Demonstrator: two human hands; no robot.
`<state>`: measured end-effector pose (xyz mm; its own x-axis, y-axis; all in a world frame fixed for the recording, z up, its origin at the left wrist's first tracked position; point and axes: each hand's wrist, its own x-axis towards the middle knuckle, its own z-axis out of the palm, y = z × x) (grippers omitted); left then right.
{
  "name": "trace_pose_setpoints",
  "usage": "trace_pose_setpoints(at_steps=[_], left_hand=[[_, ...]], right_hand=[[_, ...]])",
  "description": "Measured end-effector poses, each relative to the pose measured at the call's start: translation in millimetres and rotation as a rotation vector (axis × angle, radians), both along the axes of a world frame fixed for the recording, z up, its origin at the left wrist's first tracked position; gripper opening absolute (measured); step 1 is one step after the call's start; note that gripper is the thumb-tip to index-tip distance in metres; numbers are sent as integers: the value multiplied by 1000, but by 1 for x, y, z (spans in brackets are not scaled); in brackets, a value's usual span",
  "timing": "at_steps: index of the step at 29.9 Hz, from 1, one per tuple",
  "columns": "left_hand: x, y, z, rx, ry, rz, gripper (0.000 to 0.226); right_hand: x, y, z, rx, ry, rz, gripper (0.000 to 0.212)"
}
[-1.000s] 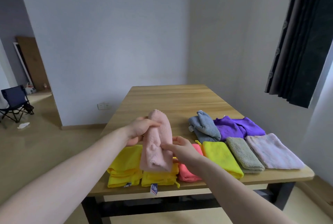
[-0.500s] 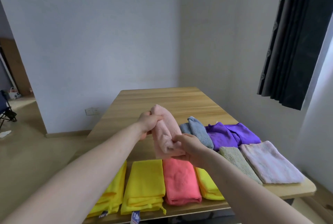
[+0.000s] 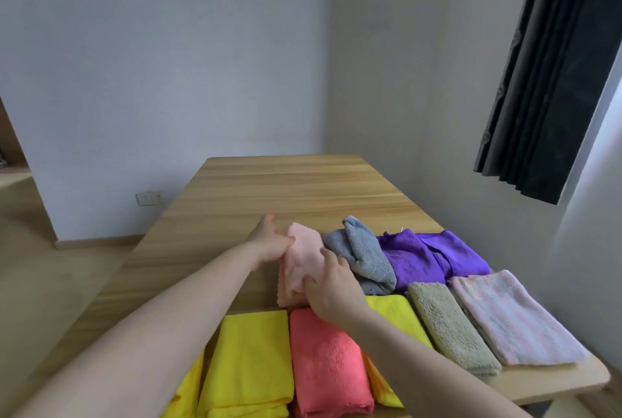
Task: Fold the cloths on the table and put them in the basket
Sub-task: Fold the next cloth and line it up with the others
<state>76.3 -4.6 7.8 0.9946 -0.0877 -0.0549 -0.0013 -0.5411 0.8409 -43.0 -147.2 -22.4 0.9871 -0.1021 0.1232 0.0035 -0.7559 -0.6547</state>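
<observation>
**Pink cloth being set down, centre frame**

The folded pink cloth (image 3: 299, 266) lies on the table (image 3: 286, 189) at centre frame, beside the grey cloth (image 3: 361, 256). Left hand (image 3: 269, 242) touches its left edge, fingers extended. Right hand (image 3: 331, 286) rests on its lower right corner, fingers bent over it; whether they grip cannot be told.

Advice: press flat, square the edges, then let go.

Count: two hands; ten cloths visible — three yellow, one each coral, pink, grey, purple, olive, pale lilac. No basket in view.
</observation>
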Motion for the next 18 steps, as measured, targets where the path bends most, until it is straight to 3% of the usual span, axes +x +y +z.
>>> trace_pose_setpoints(at_steps=[3, 6, 9, 13, 18], left_hand=[[-10, 3, -3, 378, -193, -77, 81], [-22, 9, -5, 450, -256, -219, 47], [-43, 13, -5, 601, -211, -351, 38], [-61, 17, 7, 612, -322, -292, 40], [-117, -5, 35, 573, -419, -368, 46]], right_hand=[[-7, -5, -3, -196, -9, 40, 32], [-9, -9, -3, -254, 0, 118, 28], [-20, -12, 5, -245, -11, 119, 22], [-47, -22, 23, -162, -140, 81, 35], [-105, -80, 32, -137, -253, 9, 34]])
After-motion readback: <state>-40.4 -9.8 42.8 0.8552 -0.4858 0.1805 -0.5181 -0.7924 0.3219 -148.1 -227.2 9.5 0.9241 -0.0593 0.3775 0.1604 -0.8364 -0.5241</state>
